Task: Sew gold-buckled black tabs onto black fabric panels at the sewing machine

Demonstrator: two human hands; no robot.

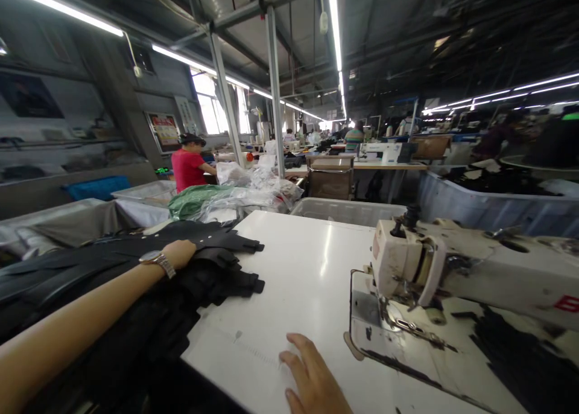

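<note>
A heap of black cut fabric pieces (131, 251) covers the left side, their stepped ends hanging over the white tabletop (289, 269). My left hand (180, 254), with a metal-band watch on its wrist, lies on this heap, its fingers curled down onto a black piece; the fingertips are hidden. Low in the middle, my right hand (312, 375) hovers over or rests on the tabletop, fingers spread with nothing in them. To its right stands an industrial sewing machine (407, 263), its presser foot (400, 323) over a metal plate.
More dark fabric (525, 347) lies beneath the machine's arm. Behind the tabletop are a translucent bin (348, 209), a brown chair (330, 175) and plastic-wrapped bundles (253, 191). A grey bin (497, 203) stands at right. A person in a red shirt (187, 166) works at back left.
</note>
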